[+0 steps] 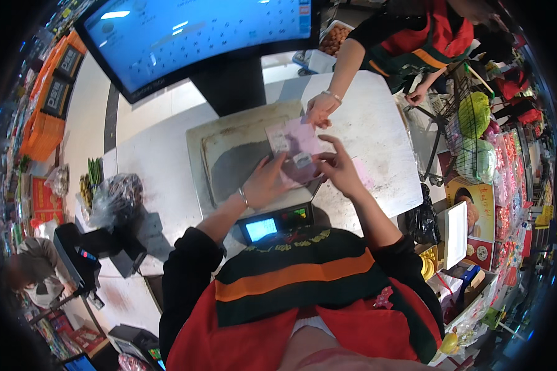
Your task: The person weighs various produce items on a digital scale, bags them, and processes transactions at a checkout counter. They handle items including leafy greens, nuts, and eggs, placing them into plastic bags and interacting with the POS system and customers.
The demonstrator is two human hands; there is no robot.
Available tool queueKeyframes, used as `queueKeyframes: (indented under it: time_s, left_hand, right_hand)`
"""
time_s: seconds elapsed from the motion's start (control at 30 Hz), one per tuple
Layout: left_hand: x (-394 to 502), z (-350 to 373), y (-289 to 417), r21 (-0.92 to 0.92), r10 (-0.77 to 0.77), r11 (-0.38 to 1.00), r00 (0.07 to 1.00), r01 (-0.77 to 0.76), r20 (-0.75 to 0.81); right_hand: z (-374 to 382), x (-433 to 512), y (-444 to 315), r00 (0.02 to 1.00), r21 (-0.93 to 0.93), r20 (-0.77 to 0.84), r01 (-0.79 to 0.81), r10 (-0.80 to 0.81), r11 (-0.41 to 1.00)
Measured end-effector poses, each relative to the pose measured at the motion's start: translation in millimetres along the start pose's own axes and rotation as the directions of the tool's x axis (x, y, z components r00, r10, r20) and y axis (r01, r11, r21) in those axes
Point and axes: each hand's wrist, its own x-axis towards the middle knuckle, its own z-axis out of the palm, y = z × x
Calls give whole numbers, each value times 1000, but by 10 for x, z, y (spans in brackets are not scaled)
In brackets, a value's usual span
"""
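Observation:
Pale pink sheets or thin packets point(290, 134) with white labels lie over the right part of a worn metal weighing scale point(232, 116). My left hand point(268, 182) touches their lower left side, thumb and fingers stretched forward; its grip is unclear. At the right edge, beside a white label point(302, 160), my right hand point(341, 168) pinches the pink material with its index finger raised. A co-worker's hand point(324, 110) reaches in from the top and touches the upper right corner. Another pink piece point(364, 173) lies on the white table point(385, 139), partly behind my right hand.
A large monitor point(199, 41) stands beyond the scale, and a lit scale display point(261, 229) sits near my apron. Leftward are a clear plastic bag point(118, 197) and green vegetables point(94, 174). A cart point(464, 120) with cabbages and a black bag point(422, 215) are at right.

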Motion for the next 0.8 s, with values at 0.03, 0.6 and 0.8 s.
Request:
queueKeyframes:
  time_s: [0.03, 0.6, 0.8]
  left_hand:
    - [-5, -11, -56, -192, 55, 979, 997, -63, -46]
    - [-87, 30, 127, 604, 117, 772, 978, -197, 170]
    - [-86, -12, 267, 621, 113, 766, 986, -167, 125]
  right_hand:
    - [6, 7, 50, 992, 162, 30, -124, 121, 979]
    - [259, -4, 241, 959, -554, 199, 280, -202, 784]
    - [-394, 797, -1091, 420, -654, -309, 557, -853, 511]
